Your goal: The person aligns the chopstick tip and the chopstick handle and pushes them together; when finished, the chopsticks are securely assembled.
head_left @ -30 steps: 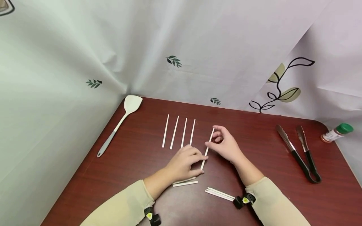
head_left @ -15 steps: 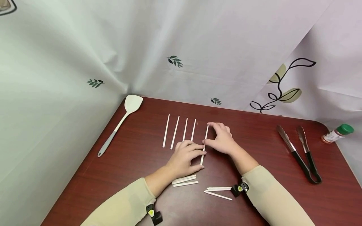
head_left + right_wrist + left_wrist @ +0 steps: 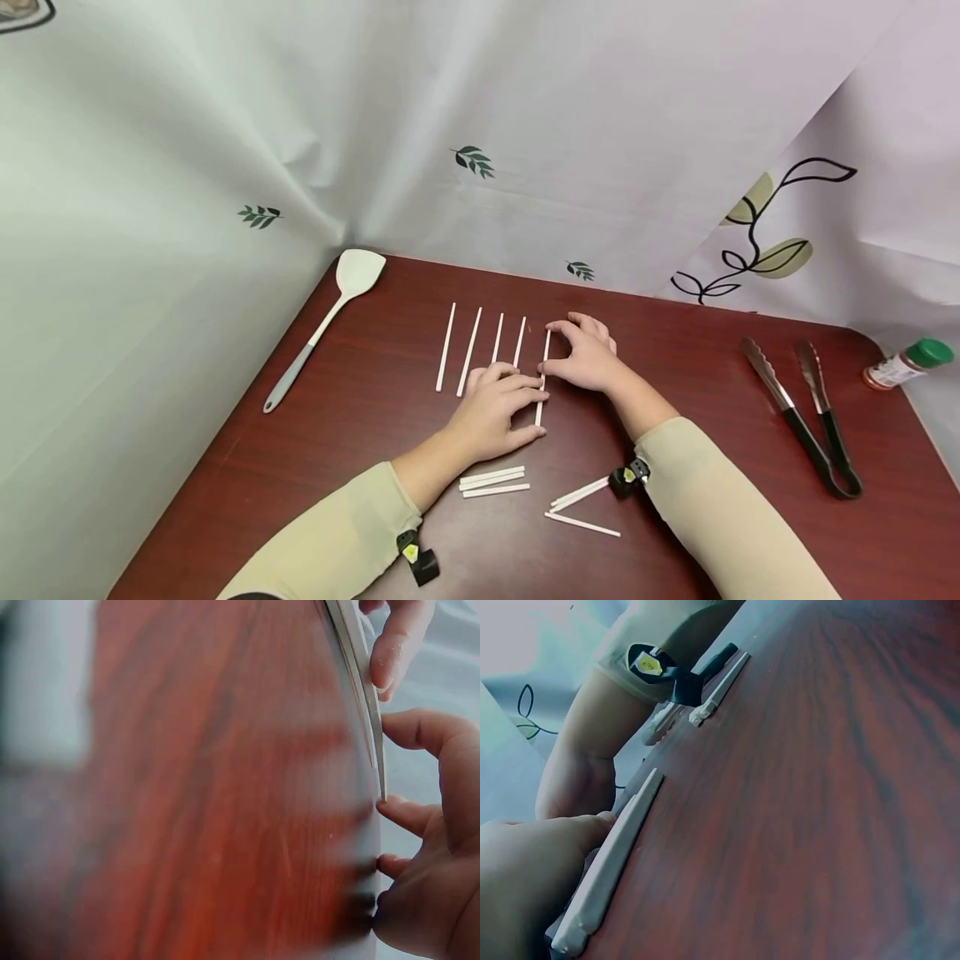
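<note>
My left hand (image 3: 491, 412) holds the near part of a thin white stick (image 3: 540, 410) with thumb and fingertips. Farther along the same stick, my right hand (image 3: 588, 358) grips it, thumb and index finger at its upper half. The stick lies lengthwise away from me, right of a row of several similar white sticks (image 3: 468, 350). My left hand covers the near ends of two of these. In the right wrist view, fingertips of both hands touch the stick (image 3: 361, 667). The left wrist view shows white sticks (image 3: 615, 859) on the table below the hand.
Nearer me lie two small groups of white sticks, a left group (image 3: 492, 481) and a right group (image 3: 581, 522) partly behind the wrist camera. A white spatula (image 3: 327, 321) lies left. Tongs (image 3: 806, 425) and a green-capped jar (image 3: 907, 364) are right. Curtains surround the brown table (image 3: 300, 492).
Both hands have moved the stick leftward and away, turning it more parallel to the row. Sticks by the right wrist have swung apart into a V.
</note>
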Demonstrator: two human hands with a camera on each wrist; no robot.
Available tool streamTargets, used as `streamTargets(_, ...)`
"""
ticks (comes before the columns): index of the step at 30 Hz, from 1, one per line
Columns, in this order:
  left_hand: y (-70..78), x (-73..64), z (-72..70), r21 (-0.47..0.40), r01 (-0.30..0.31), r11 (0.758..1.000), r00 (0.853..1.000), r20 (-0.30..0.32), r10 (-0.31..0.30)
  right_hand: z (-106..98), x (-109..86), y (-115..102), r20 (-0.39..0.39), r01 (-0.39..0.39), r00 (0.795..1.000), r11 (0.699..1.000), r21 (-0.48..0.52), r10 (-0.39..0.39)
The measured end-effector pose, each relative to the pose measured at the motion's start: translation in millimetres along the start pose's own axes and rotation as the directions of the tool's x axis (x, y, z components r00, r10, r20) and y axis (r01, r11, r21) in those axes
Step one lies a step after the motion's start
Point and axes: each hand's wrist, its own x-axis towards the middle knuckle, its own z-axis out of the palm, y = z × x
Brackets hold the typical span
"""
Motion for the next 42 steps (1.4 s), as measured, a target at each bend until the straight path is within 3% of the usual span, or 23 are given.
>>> streamTargets(16,-0.4,3.0,0.2,0.007,0.058,0.998,0.997,0.054,-0.059,2.4,3.3,1.2,0.051,-0.004,0.999,0.997,-0.078,0.008)
streamTargets(25,-1.0,3.3,2.3,0.037,0.081,0.996,0.994,0.072,-0.084,4.1,1.9,2.1,0.021,0.006,1.000,0.998,-0.058,-0.004)
streamTargets(33,-3.0,2.6,4.2,0.037,0.086,0.996,0.995,0.053,-0.088,9.0,-2.4,9.2,-0.088,0.064,0.994,0.996,0.060,-0.059)
streamTargets(36,-2.7,1.7,2.9,-0.001,0.089,0.996,0.995,0.039,-0.089,10.5,-6.8,13.0,-0.139,0.104,0.986,0.988,0.109,-0.089)
streamTargets(39,-2.0,0.8,1.4,-0.055,0.087,0.995,0.996,0.016,-0.086,14.4,-14.1,19.5,-0.225,0.165,0.966,0.974,0.158,-0.127)
streamTargets(42,-1.6,0.1,0.2,-0.087,0.085,0.993,0.996,-0.001,-0.085,18.3,-22.6,24.9,-0.336,0.233,0.929,0.949,0.213,-0.153)
